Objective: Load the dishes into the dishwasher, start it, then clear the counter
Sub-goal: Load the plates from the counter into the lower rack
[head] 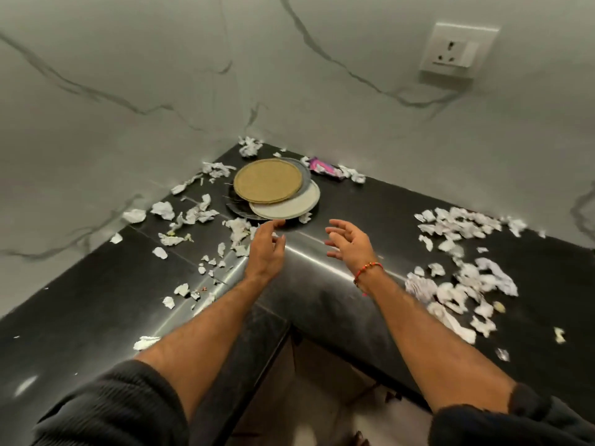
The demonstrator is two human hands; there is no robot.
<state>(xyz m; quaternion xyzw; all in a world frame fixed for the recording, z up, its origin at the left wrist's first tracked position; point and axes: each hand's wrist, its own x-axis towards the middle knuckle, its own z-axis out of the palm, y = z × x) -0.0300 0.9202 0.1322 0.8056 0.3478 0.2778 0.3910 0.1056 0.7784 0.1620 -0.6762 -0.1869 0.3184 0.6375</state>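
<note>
While both arms reach over the black tabletop (370, 201), the left hand (264, 249) and right hand (349, 241) hover with fingers spread, holding nothing. The stacked plates (273, 191) lie in the corner, just beyond the fingertips, amid torn paper scraps (463, 284).

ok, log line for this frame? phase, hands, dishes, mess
phase: reaching for plates | left hand: open, empty | right hand: open, empty | plates: stacked in counter corner | paper scraps: scattered

My forearms are bare below dark grey ribbed sleeves (106, 403) pushed up near the elbows. A red and gold beaded thread bracelet (367, 272) circles my right wrist.
</note>
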